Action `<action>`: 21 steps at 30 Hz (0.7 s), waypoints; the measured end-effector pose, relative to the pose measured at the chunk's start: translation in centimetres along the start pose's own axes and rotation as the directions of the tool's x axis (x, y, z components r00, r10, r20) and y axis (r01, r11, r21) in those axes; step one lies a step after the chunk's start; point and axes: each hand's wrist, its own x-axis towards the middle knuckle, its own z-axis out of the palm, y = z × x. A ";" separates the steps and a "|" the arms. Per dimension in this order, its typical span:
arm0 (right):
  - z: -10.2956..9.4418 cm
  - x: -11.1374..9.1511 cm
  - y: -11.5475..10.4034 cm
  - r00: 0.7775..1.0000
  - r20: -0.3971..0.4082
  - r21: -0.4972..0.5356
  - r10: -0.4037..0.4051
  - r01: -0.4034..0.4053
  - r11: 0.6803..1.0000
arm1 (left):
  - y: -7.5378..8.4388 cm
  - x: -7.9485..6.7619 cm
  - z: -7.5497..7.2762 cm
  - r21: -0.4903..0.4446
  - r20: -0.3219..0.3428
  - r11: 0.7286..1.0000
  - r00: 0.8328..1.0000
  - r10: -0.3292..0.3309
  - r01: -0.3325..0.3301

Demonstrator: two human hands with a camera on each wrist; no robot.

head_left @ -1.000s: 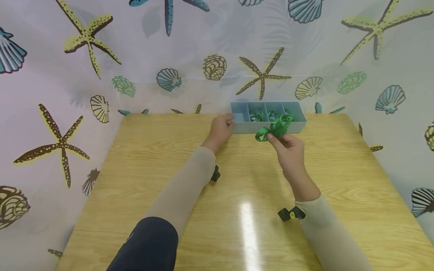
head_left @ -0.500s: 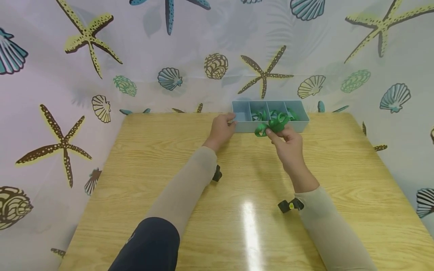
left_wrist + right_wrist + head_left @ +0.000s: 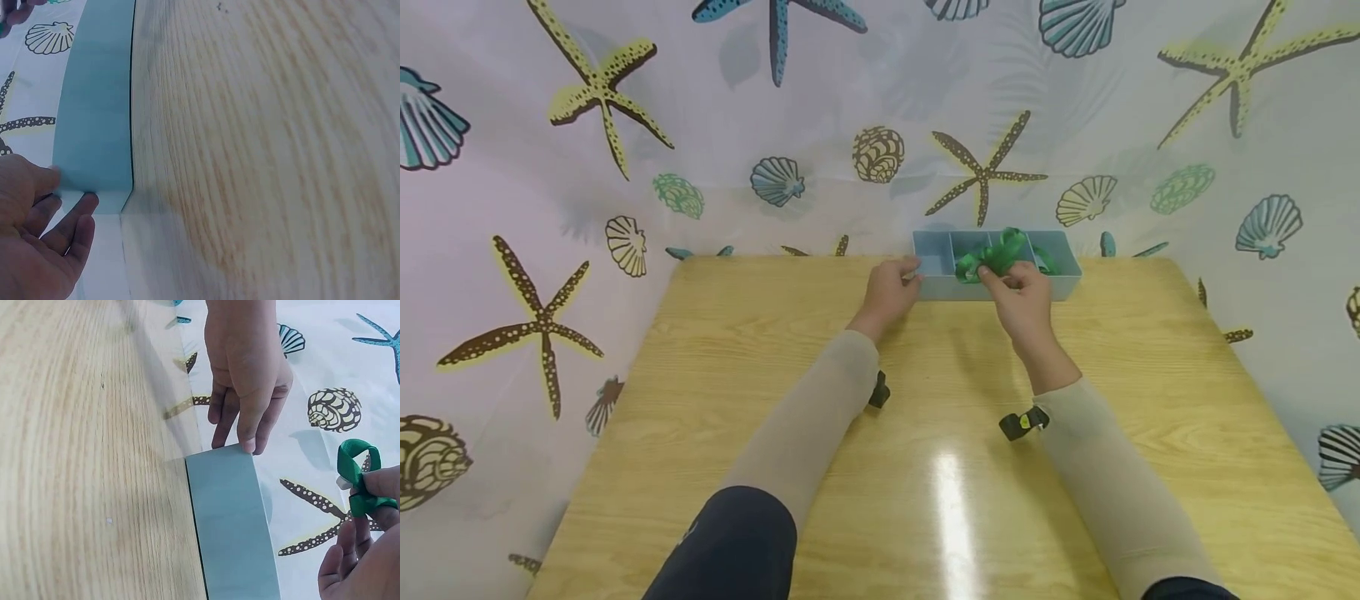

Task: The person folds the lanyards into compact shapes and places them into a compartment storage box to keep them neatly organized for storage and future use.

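A light blue divided box (image 3: 943, 289) stands at the far side of the table. My left hand (image 3: 891, 292) grips its left end, thumb at the top rim and fingertips against the end wall, as the left wrist view shows. Between thumb and fingers my right hand (image 3: 1028, 315) pinches a green ribbon bow (image 3: 1006, 247). The bow is over the middle compartments, overlapping them in the head view. A small white piece (image 3: 343, 482) shows at the bow's middle in the right wrist view. More green ribbon (image 3: 1043, 261) lies in the right compartment; the middle ones are partly hidden.
The wooden table (image 3: 760, 317) spreads in front of the box. Close behind it hangs a white cloth (image 3: 820, 108) printed with starfish and shells, which also covers both sides. A black wrist camera (image 3: 1024, 423) sits at the right sleeve.
My right hand has moved forward and slightly left with the green ribbon bow, bringing it from in front of the box to over it. The left hand stays at the box's end.
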 end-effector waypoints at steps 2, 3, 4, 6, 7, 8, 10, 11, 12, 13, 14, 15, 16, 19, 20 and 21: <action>0.4 0.4 0.3 1.000 -0.005 -0.013 0.019 -0.019 1.000 | 0.0 -0.1 0.1 -0.009 0.000 1.000 1.000 -0.009 0.009; 0.5 0.6 0.3 1.000 -0.006 -0.013 0.027 -0.027 1.000 | 0.1 -0.2 0.2 -0.009 -0.001 1.000 1.000 -0.015 0.015; 0.7 0.8 0.4 0.999 -0.004 -0.013 0.036 -0.037 0.999 | 0.1 -0.2 0.2 -0.009 -0.001 1.000 1.000 -0.013 0.013; 1.1 1.2 0.2 0.999 -0.001 -0.007 0.050 -0.050 0.999 | 0.2 -0.1 0.1 -0.007 0.000 1.000 1.000 -0.002 0.002; 1.2 1.3 0.0 0.999 0.003 -0.005 0.054 -0.054 0.999 | 0.2 -0.1 0.1 -0.007 0.000 1.000 1.000 0.003 -0.003; 1.3 1.6 -0.1 0.998 0.000 -0.010 0.058 -0.058 0.998 | 0.3 0.0 0.0 -0.006 0.000 1.000 1.000 0.008 -0.008; 1.7 2.0 -0.3 0.998 -0.007 -0.042 0.062 -0.063 0.997 | 0.3 0.1 0.0 -0.002 -0.003 1.000 1.000 0.018 -0.018; 1.8 2.3 -0.3 0.998 -0.009 -0.058 0.068 -0.069 0.996 | 0.3 0.2 0.0 0.000 -0.005 1.000 1.000 0.020 -0.020; 2.0 2.6 -0.4 0.997 -0.008 -0.083 0.074 -0.074 0.994 | 0.3 0.2 0.0 0.004 -0.006 1.000 1.000 0.020 -0.020; 2.2 2.9 -0.4 0.997 -0.005 -0.108 0.082 -0.082 0.991 | 0.3 0.1 0.0 0.007 -0.008 1.000 1.000 0.018 -0.018; 2.4 3.2 -0.3 0.996 -0.002 -0.138 0.091 -0.090 0.986 | 0.2 0.1 0.0 0.011 -0.010 1.000 1.000 0.014 -0.014; 2.5 3.5 -0.3 0.995 0.004 -0.160 0.097 -0.095 0.982 | 0.2 0.1 0.0 0.015 -0.012 1.000 1.000 0.009 -0.009; 2.7 3.7 -0.3 0.995 0.009 -0.181 0.102 -0.099 0.979 | 0.2 0.1 0.1 0.016 -0.015 1.000 1.000 0.006 -0.006; 3.2 4.6 0.1 0.993 0.021 -0.237 0.113 -0.105 0.966 | 0.1 0.1 0.2 0.014 -0.022 1.000 1.000 -0.007 0.008; 3.4 4.9 0.2 0.992 0.024 -0.259 0.122 -0.111 0.960 | 0.0 0.1 0.3 0.015 -0.021 1.000 1.000 -0.017 0.017; 3.6 5.1 0.4 0.991 0.030 -0.284 0.131 -0.117 0.952 | 0.0 0.1 0.3 0.010 -0.019 1.000 1.000 -0.018 0.018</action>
